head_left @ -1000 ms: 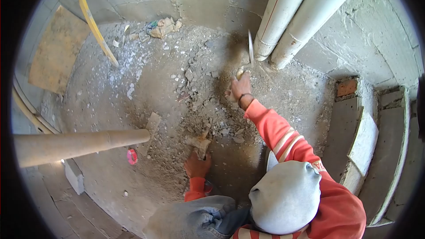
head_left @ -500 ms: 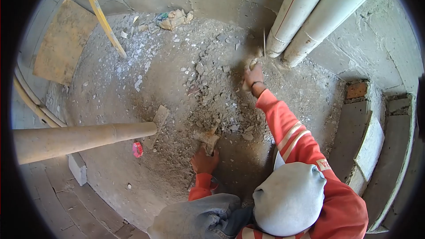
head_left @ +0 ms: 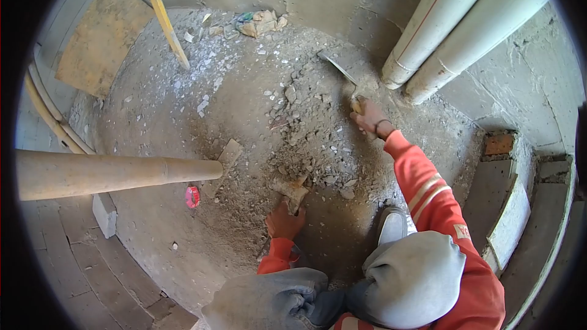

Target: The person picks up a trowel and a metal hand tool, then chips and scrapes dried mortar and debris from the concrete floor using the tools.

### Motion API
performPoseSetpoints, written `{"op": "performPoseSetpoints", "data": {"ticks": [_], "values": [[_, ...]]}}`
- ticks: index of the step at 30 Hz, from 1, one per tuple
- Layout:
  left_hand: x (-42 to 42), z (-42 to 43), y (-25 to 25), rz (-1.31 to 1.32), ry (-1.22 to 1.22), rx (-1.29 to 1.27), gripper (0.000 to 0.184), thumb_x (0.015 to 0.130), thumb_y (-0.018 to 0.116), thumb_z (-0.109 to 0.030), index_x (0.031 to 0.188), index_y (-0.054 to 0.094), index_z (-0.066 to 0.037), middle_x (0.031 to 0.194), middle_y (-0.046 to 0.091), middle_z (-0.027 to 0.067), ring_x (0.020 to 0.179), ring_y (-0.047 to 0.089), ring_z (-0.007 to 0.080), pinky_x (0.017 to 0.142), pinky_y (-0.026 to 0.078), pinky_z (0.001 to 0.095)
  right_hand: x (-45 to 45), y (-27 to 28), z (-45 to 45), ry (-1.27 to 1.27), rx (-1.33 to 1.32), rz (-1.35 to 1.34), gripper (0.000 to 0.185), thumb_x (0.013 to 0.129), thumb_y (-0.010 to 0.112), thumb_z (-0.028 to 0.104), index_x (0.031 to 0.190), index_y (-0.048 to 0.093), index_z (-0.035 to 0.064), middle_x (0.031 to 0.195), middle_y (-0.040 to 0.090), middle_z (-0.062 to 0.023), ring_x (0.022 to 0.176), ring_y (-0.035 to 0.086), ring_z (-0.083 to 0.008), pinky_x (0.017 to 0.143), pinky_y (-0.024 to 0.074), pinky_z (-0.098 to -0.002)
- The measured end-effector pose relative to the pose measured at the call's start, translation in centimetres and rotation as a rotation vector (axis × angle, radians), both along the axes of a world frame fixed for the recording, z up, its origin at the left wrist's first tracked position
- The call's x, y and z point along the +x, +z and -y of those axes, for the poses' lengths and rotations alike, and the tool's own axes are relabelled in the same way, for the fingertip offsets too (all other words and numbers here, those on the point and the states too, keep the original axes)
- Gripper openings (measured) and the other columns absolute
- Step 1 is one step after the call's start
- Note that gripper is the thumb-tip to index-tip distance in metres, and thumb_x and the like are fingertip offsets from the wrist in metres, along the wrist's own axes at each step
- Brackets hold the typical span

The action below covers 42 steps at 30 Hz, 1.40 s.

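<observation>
My right hand (head_left: 370, 116) is closed round the handle of a trowel (head_left: 338, 68), its thin metal blade slanting up and left over the dusty floor near the pipes. Nearer to my knees, my left hand (head_left: 285, 221) grips a tan, dust-coated flat piece (head_left: 290, 192); its exact kind is hard to make out. That piece touches the lower edge of a heap of grey rubble (head_left: 312, 153), which lies between my two hands. Loose chips and broken mortar make up the heap.
Two white pipes (head_left: 449, 21) stand at the upper right. A round pole (head_left: 122, 174) juts in from the left, over a small board (head_left: 229, 157) and a red-pink ring (head_left: 192, 196). Stacked blocks (head_left: 489, 198) line the right wall. A crumpled bag (head_left: 260, 23) lies at the back.
My right hand has swung the trowel, and its blade now points up-left instead of upright beside the pipes. My left hand keeps its hold. The view has shifted slightly, revealing a shoe.
</observation>
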<state>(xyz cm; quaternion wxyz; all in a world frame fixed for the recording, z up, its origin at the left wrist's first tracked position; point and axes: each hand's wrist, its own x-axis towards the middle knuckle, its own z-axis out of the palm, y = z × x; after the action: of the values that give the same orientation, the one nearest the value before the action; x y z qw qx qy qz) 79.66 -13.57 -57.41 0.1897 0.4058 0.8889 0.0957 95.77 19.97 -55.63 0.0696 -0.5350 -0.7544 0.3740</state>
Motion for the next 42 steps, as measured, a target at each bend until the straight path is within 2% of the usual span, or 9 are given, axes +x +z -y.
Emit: {"op": "performPoseSetpoints", "data": {"ticks": [2, 6, 13, 17, 25, 30, 35, 38, 42], "values": [[0.1, 0.2, -0.4, 0.025, 0.01, -0.013, 0.052, 0.07, 0.069, -0.045, 0.107, 0.066, -0.007, 0.084, 0.067, 0.022, 0.079, 0.064, 0.045, 0.073, 0.051, 0.0526, 1.4, -4.0, -1.5, 0.172, 0.376, 0.133, 0.046, 0.083, 0.061, 0.025, 0.121, 0.049, 0.0031, 0.089, 0.066, -0.0237, 0.078, 0.066, -0.0386, 0.07, 0.054, -0.0476], [0.1, -0.1, 0.2, 0.038, 0.005, -0.033, 0.052, 0.071, 0.069, -0.045, 0.108, 0.066, -0.008, 0.084, 0.068, 0.0212, 0.077, 0.064, 0.0448, 0.073, 0.051, 0.0526, 2.6, 1.8, -2.2, -0.012, 0.371, 0.365, 0.044, 0.085, 0.056, 0.029, 0.121, 0.05, 0.0054, 0.097, 0.065, -0.0261, 0.086, 0.064, -0.0441, 0.077, 0.0524, -0.0502], [0.2, -0.7, 1.3, 0.057, 0.036, -0.008, 0.051, 0.07, 0.069, -0.043, 0.108, 0.065, -0.009, 0.08, 0.068, 0.0208, 0.076, 0.065, 0.0425, 0.071, 0.052, 0.0509, 4.9, -1.7, -5.8, 0.219, 0.375, 0.188, 0.032, 0.081, 0.056, 0.022, 0.103, 0.055, -0.0014, 0.098, 0.063, -0.0295, 0.092, 0.061, -0.0473, 0.08, 0.0506, -0.0508], [0.2, -0.2, 0.5, 0.045, 0.039, -0.048, 0.049, 0.07, 0.07, -0.042, 0.106, 0.066, -0.01, 0.08, 0.067, 0.0207, 0.076, 0.065, 0.0423, 0.07, 0.052, 0.051, 3.4, -1.5, -5.7, -0.051, 0.328, 0.214, 0.035, 0.078, 0.059, 0.019, 0.104, 0.054, -0.0034, 0.091, 0.064, -0.03, 0.088, 0.061, -0.0479, 0.079, 0.0508, -0.0479], [0.1, 0.0, 0.1, 0.037, 0.023, 0.002, 0.047, 0.07, 0.071, -0.042, 0.102, 0.068, -0.008, 0.08, 0.067, 0.0204, 0.076, 0.065, 0.0422, 0.069, 0.052, 0.0505, 2.7, 2.5, -2.4, 0.348, 0.048, 0.144, 0.043, 0.079, 0.066, 0.023, 0.11, 0.052, -0.0025, 0.093, 0.065, -0.0258, 0.084, 0.064, -0.0433, 0.074, 0.0515, -0.0466], [0.3, 0.0, -0.2, -0.007, 0.016, -0.013, 0.049, 0.069, 0.071, -0.041, 0.105, 0.067, -0.007, 0.08, 0.067, 0.0205, 0.075, 0.065, 0.0419, 0.069, 0.052, 0.0506, 3.0, -2.0, -2.0, -0.141, 0.256, 0.234, 0.034, 0.084, 0.058, 0.021, 0.109, 0.052, -0.0021, 0.099, 0.062, -0.0309, 0.087, 0.063, -0.0451, 0.076, 0.051, -0.0499], [0.3, -0.3, 0.6, 0.028, 0.015, 0.044, 0.052, 0.069, 0.07, -0.041, 0.108, 0.066, -0.007, 0.081, 0.067, 0.0212, 0.077, 0.065, 0.0419, 0.071, 0.052, 0.0505, 4.2, -9.8, -2.0, 0.316, 0.324, 0.26, 0.035, 0.086, 0.056, 0.022, 0.11, 0.049, -0.0021, 0.087, 0.062, -0.0282, 0.078, 0.062, -0.0439, 0.072, 0.0507, -0.0484], [0.4, -0.5, 1.1, 0.014, 0.004, 0.039, 0.052, 0.071, 0.069, -0.041, 0.11, 0.066, -0.008, 0.085, 0.068, 0.023, 0.08, 0.066, 0.0425, 0.074, 0.052, 0.0499, 3.5, -1.4, 3.9, 0.402, 0.189, 0.03, 0.034, 0.085, 0.057, 0.023, 0.106, 0.049, -0.0017, 0.087, 0.062, -0.028, 0.076, 0.061, -0.0443, 0.071, 0.0496, -0.05], [0.3, -0.3, 0.5, 0.005, -0.033, -0.047, 0.054, 0.071, 0.069, -0.042, 0.111, 0.066, -0.006, 0.088, 0.068, 0.0235, 0.081, 0.066, 0.0427, 0.074, 0.052, 0.0493, 4.3, -2.0, 5.7, -0.051, 0.278, 0.12, 0.038, 0.082, 0.06, 0.025, 0.108, 0.052, -0.0024, 0.088, 0.063, -0.0289, 0.083, 0.061, -0.0473, 0.072, 0.0509, -0.0519]]}}
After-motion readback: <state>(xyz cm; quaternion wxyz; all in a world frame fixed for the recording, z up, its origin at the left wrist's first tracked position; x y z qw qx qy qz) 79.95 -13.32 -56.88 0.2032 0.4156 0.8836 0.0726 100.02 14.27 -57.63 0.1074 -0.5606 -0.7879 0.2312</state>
